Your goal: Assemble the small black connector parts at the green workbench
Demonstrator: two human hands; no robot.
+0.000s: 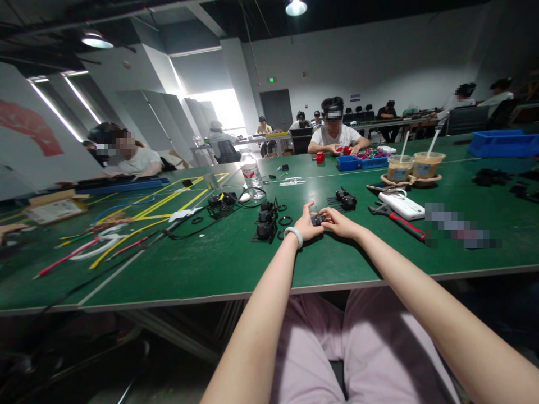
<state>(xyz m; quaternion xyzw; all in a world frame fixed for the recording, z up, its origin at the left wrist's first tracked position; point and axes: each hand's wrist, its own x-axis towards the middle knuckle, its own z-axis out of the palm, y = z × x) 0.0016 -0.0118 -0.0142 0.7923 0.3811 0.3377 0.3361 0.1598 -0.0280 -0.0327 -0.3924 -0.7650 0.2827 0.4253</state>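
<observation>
Between my two hands is a small black part (316,220), held just above the green table (236,264). My left hand (306,225) wears a pale bracelet and has its fingers on the part's left side. From the right, the fingers of my right hand (337,221) pinch the same part. Left of my hands stand black assemblies (266,221) in a row, with black rings (286,221) beside them. Another black assembly (346,199) lies behind my right hand.
To the right are red-handled pliers (406,225), a white power bank (402,205) and two drink cups (427,165). A bottle (251,177), black cables (185,233) and coloured tubes (126,241) lie left. A person (334,132) sits opposite behind blue bins (348,163).
</observation>
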